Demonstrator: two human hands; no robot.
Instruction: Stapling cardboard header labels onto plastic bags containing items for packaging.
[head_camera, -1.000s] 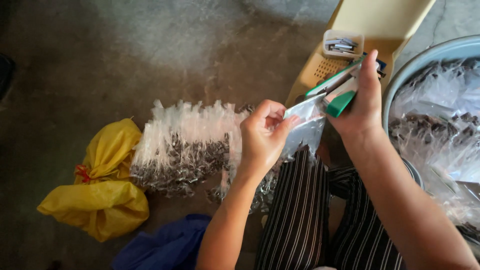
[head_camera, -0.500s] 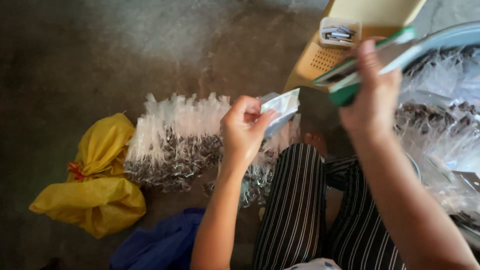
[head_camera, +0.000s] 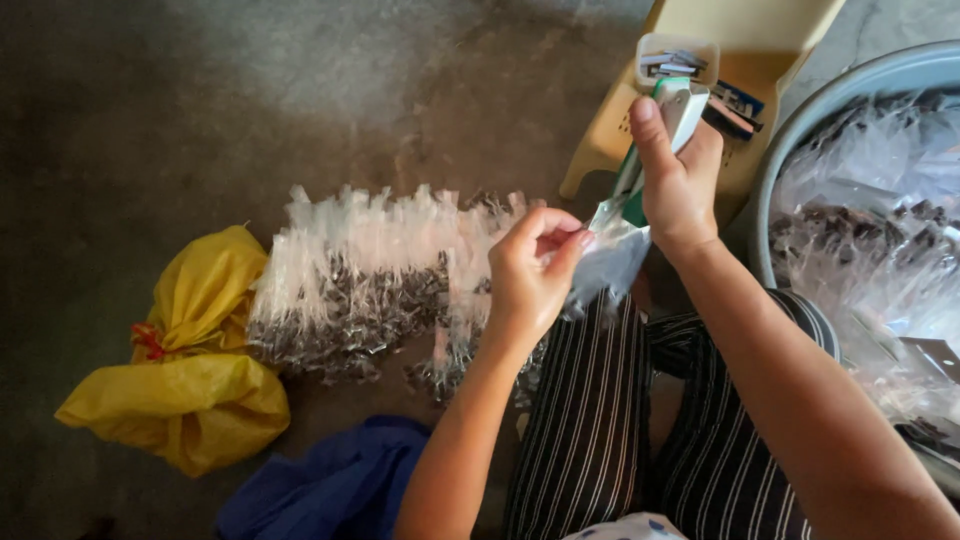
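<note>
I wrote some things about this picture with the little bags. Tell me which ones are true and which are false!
1. The right hand grips a green and white stapler. True.
2. The left hand is resting flat on the floor. False: it is raised, pinching the top of a small clear bag at the stapler's tip.
3. A row of small clear bags with dark contents lies on the floor. True.
4. The knotted bag at the left is red. False: it is yellow.
5. The big basin at the right holds oranges. False: it holds more clear bags with dark contents.
</note>
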